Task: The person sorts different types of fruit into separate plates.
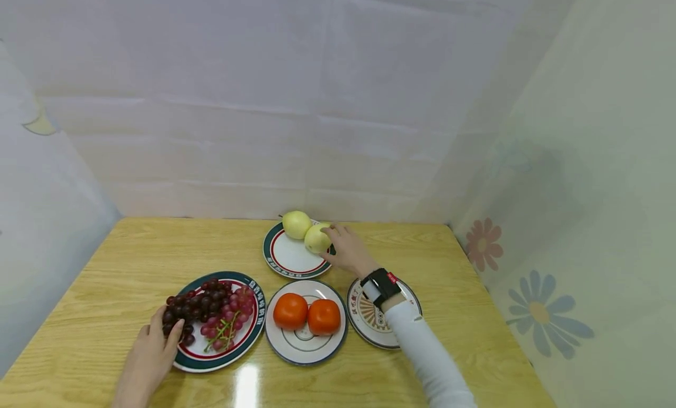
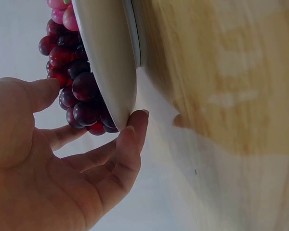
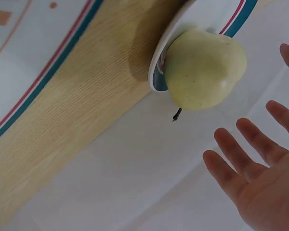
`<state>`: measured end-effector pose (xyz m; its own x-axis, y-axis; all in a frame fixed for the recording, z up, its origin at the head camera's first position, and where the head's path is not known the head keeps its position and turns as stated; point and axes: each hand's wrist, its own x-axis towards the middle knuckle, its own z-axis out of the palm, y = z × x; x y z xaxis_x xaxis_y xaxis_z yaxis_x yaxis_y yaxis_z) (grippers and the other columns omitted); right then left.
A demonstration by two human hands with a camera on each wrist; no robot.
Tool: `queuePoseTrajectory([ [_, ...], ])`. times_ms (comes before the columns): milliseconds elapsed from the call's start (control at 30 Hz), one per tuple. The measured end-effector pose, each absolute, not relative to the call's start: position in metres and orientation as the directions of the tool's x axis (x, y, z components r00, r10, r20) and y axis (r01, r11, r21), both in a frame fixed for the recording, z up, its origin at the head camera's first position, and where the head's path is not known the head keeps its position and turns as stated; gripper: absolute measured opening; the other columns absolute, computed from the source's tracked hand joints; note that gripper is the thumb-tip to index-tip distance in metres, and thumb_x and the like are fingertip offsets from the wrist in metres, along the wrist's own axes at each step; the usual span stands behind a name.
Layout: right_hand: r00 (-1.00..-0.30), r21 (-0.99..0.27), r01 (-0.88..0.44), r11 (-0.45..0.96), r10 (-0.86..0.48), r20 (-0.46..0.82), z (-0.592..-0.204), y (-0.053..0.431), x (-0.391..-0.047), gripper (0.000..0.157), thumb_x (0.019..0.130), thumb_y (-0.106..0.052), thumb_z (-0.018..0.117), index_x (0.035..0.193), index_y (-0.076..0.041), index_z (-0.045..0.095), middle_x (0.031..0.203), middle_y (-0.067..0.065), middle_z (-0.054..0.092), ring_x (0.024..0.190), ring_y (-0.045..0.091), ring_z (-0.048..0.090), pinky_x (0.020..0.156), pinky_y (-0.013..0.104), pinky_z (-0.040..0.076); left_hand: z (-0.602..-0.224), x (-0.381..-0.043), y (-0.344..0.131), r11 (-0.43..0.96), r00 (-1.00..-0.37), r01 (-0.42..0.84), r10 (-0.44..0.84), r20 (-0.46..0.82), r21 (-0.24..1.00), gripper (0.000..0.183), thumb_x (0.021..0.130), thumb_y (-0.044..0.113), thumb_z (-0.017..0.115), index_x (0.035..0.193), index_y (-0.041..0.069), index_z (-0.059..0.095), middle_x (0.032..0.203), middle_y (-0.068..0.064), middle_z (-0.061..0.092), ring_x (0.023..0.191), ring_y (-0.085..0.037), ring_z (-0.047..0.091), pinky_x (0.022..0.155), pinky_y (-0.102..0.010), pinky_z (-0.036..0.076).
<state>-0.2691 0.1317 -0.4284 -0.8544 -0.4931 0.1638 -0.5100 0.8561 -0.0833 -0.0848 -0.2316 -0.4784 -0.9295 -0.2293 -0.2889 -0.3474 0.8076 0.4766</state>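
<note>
My left hand [image 1: 150, 352] is at the left end of a bunch of dark grapes [image 1: 195, 305] on a green-rimmed plate [image 1: 211, 367]. In the left wrist view its thumb meets the dark grapes [image 2: 84, 86], and other fingertips are right at the plate's rim [image 2: 113, 91]. Pink grapes [image 1: 240, 305] lie beside the dark ones. My right hand [image 1: 348, 249] reaches over the back plate [image 1: 290, 258], close to the nearer of two yellow-green pears [image 1: 315, 240]. The right wrist view shows its fingers spread apart, with a gap to the pear [image 3: 202, 70].
A white plate [image 1: 303, 353] with two orange-red round fruits [image 1: 290, 312] stands front and middle. Right of it, a plate with a sunburst pattern [image 1: 364, 314] lies beneath my right forearm. The other pear [image 1: 297, 225] sits farther back. White sheeting [image 1: 264, 132] rises behind the table.
</note>
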Motion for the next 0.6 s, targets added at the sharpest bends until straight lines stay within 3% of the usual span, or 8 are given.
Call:
queuePoseTrajectory([
  [167, -0.913, -0.138, -0.399, 0.906, -0.379, 0.150, -0.432, 0.117, -0.292, 0.065, 0.079, -0.043, 0.070, 0.134, -0.017, 0.047, 0.138, 0.014, 0.042, 0.118, 0.037, 0.046, 0.094, 0.052, 0.047, -0.478, -0.084, -0.231, 0.808, -0.937, -0.332, -0.223, -0.269, 0.486, 0.086, 0.093, 0.059, 0.015, 0.142, -0.011, 0.010, 0.122, -0.048, 0.032, 0.108, -0.059, 0.040, 0.085, -0.066, 0.040],
  [367, -0.954, -0.134, -0.293, 0.947, -0.280, 0.104, -0.457, 0.104, -0.307, 0.068, 0.078, -0.046, 0.069, 0.135, -0.020, 0.045, 0.142, 0.012, 0.038, 0.118, 0.037, 0.046, 0.094, 0.051, 0.047, -0.476, -0.085, -0.229, 0.821, -0.942, -0.318, -0.218, -0.254, 0.473, 0.082, 0.095, 0.056, 0.019, 0.141, -0.012, 0.011, 0.119, -0.048, 0.034, 0.106, -0.059, 0.042, 0.084, -0.066, 0.041],
  [600, -0.952, -0.192, -0.292, 0.937, -0.266, 0.152, -0.469, 0.095, -0.308, 0.068, 0.076, -0.039, 0.074, 0.133, -0.017, 0.045, 0.133, 0.013, 0.045, 0.105, 0.035, 0.055, 0.081, 0.048, 0.054, -0.474, -0.086, -0.226, 0.855, -0.952, -0.293, -0.220, -0.213, 0.427, 0.079, 0.097, 0.051, 0.021, 0.140, -0.014, 0.014, 0.115, -0.050, 0.037, 0.102, -0.060, 0.044, 0.081, -0.064, 0.042],
])
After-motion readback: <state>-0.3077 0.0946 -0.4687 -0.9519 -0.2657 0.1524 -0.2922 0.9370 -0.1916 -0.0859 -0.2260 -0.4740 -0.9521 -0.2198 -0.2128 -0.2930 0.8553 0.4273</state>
